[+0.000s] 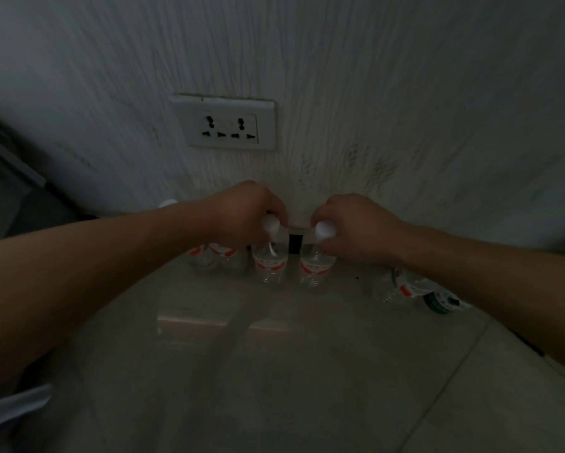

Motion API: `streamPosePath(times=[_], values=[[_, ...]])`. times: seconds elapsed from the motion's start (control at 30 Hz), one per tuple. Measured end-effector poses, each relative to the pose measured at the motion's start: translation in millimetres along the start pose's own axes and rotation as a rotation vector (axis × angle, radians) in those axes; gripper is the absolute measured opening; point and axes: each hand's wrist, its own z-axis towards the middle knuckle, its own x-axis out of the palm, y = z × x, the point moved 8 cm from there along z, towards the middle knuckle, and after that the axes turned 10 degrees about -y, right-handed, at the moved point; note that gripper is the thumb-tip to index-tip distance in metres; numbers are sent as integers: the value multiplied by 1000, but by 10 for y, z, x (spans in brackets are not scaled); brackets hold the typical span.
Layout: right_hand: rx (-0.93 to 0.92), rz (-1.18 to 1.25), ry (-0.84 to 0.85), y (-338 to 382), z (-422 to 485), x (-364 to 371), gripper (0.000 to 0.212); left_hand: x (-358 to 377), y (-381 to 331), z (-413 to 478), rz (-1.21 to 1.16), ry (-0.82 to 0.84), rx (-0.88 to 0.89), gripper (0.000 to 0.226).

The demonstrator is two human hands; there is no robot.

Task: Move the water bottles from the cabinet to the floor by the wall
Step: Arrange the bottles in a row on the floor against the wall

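Observation:
Two clear water bottles with red labels and white caps stand upright on the floor against the wall. My left hand (pixel 245 212) grips the neck of the left bottle (pixel 269 263). My right hand (pixel 356 227) grips the neck of the right bottle (pixel 317 266). More bottles (pixel 209 256) stand to the left, partly hidden under my left forearm. A further bottle (pixel 402 286) lies on its side under my right forearm.
A white double wall socket (pixel 225 124) is set in the textured wall (pixel 405 93) just above the bottles. A dark gap (pixel 295 243) shows at the skirting between the two held bottles. Glossy floor tiles (pixel 274 371) spread toward me. A dark object (pixel 10 178) stands at far left.

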Motion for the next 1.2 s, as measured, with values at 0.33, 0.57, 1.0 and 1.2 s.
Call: streamPosePath(times=[0.33,0.57,1.0,1.2], values=[[-18,-20,-55,65,231,90,27,-153,137,79,45,-65,-48,32],[-42,-2,-65,74,375,176,18,-132,222,66,47,-63,-65,32],[-77,5,-96,162,418,202,17,-94,312,39,63,-70,-60,29],[-72,-2,-104,167,426,224,17,-82,315,15,50,-56,-78,27]])
